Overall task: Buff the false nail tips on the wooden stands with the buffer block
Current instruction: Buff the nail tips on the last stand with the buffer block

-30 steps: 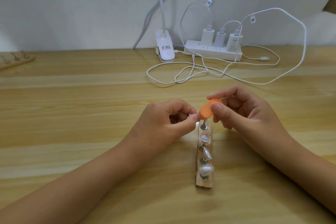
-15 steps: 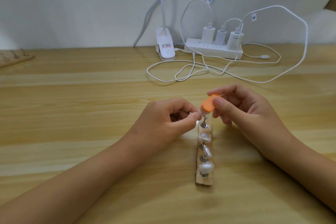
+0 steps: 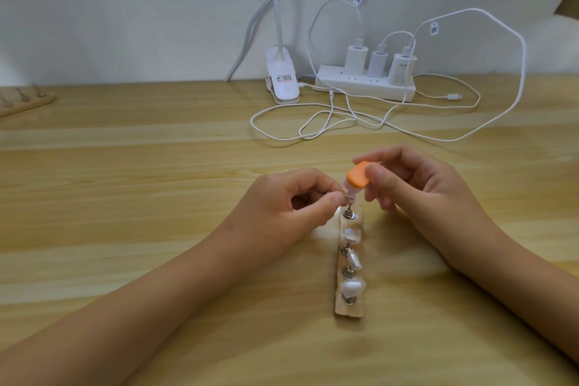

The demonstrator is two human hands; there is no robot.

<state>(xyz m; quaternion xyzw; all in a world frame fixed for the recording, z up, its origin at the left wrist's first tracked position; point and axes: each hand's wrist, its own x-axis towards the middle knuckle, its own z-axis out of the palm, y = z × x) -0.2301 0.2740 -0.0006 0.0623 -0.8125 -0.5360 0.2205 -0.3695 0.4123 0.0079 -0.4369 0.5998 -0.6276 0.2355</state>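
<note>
Head view: the right hand (image 3: 416, 188) pinches the one orange buffer block (image 3: 452, 177) atop the farthest post (image 3: 348, 208), which the left hand (image 3: 291, 207) pinches. The near wooden stand (image 3: 347, 312) holds four posts and three plainly visible nail tips (image 3: 353, 287) (a second stand (image 3: 28, 102) lies far left on the bench (image 3: 156, 197)).

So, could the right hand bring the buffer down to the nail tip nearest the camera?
Probably yes. The right hand holds the buffer over the far end of the stand, and nothing covers that nail tip; the left hand sits left of the row.
</note>
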